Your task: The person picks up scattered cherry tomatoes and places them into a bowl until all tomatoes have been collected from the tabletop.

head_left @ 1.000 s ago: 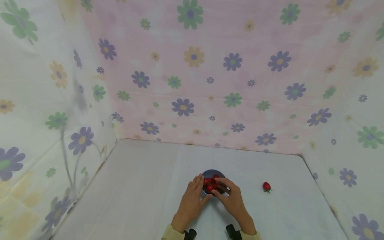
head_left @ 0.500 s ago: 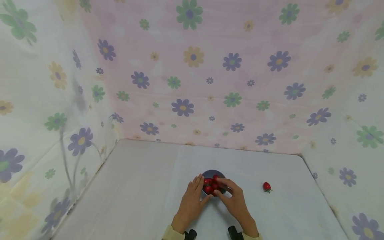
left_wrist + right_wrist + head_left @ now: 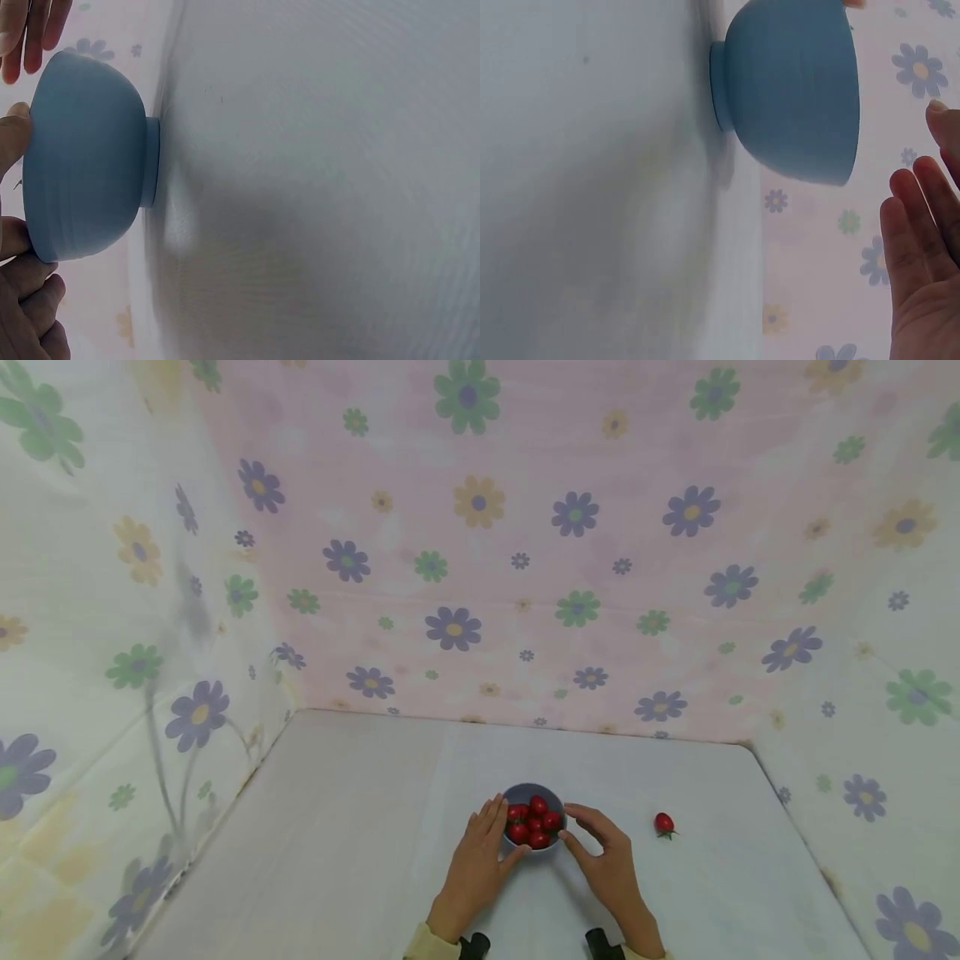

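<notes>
A blue bowl (image 3: 552, 796) stands upright on the table with several red cherry tomatoes (image 3: 535, 825) inside it. My left hand (image 3: 477, 862) holds the bowl at its left side, thumb on the near rim and fingers along the left rim. In the left wrist view, the thumb and bent fingers (image 3: 41, 304) meet the bowl's edge. Just off the right rim is my right hand (image 3: 604, 858), its thumb and fingers apart with nothing between them. The right wrist view has its fingers (image 3: 915, 232) extended beside the bowl. One cherry tomato with a green stem (image 3: 663, 824) lies farther right.
The white cloth-covered table (image 3: 337, 827) extends around the bowl. A flower-patterned pink curtain (image 3: 525, 643) hangs behind it, with pale flowered sides at left (image 3: 82, 635) and right (image 3: 862, 710).
My right hand has drawn back to the right, out from over the tomatoes to beside the rim, uncovering more of them. My left hand stays on the bowl. The head view shifts slightly.
</notes>
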A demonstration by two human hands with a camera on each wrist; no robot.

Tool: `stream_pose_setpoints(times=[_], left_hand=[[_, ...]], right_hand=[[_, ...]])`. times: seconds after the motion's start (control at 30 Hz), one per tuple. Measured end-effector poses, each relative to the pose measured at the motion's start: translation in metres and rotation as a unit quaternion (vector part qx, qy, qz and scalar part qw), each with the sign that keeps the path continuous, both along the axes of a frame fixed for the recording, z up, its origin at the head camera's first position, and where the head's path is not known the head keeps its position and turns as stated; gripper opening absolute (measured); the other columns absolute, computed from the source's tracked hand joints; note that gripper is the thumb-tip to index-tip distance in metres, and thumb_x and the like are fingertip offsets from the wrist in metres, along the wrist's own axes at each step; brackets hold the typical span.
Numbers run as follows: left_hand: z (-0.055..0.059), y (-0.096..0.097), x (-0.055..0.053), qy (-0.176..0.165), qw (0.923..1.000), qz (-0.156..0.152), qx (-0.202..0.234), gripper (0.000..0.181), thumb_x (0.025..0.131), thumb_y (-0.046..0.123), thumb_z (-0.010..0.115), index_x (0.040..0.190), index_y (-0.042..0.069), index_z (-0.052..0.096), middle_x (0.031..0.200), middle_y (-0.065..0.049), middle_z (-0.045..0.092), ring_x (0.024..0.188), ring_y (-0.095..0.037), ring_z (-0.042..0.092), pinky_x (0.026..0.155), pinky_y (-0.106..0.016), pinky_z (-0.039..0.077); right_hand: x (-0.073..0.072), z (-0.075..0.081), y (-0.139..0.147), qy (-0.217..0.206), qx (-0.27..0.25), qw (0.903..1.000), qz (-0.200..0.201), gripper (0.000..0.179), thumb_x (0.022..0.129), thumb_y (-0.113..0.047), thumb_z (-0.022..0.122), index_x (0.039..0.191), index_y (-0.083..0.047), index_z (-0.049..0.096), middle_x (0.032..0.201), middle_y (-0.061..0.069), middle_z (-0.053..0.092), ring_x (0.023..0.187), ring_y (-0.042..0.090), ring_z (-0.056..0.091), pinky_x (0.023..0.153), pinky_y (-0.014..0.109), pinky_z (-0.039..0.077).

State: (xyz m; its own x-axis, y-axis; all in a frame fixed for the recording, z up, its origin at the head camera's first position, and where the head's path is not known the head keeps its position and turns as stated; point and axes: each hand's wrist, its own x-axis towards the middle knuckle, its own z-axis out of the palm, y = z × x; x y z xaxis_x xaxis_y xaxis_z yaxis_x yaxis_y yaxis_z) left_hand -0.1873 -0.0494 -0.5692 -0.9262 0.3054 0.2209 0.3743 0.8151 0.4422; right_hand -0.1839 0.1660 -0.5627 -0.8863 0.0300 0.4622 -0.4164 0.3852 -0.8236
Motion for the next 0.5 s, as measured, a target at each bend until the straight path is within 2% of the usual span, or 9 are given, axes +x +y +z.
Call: stream_pose_setpoints(times=[0.23,0.5], left_hand=[[0.002,0.000,0.001,-0.004,1.0000,-0.002,0.008,0.078,0.100,0.052,0.058,0.153,-0.002,0.041,0.161,-0.017,0.039,0.149,-0.033,0.038,0.121,-0.051,0.032],[0.000,-0.001,0.000,-0.007,1.0000,0.003,0.004,0.078,0.099,0.051,0.060,0.153,-0.002,0.041,0.161,-0.016,0.039,0.149,-0.033,0.037,0.121,-0.051,0.031]], right_hand=[[0.003,0.000,0.019,-0.009,-0.003,0.9990,-0.045,0.045,0.082,0.010,0.079,0.120,-0.014,0.073,0.121,0.007,0.073,0.114,-0.003,0.063,0.098,0.009,0.048],[0.007,0.000,0.043,-0.013,-0.006,0.9950,-0.098,0.039,0.083,0.012,0.077,0.117,-0.008,0.074,0.118,0.006,0.074,0.111,-0.011,0.059,0.096,0.008,0.048]])
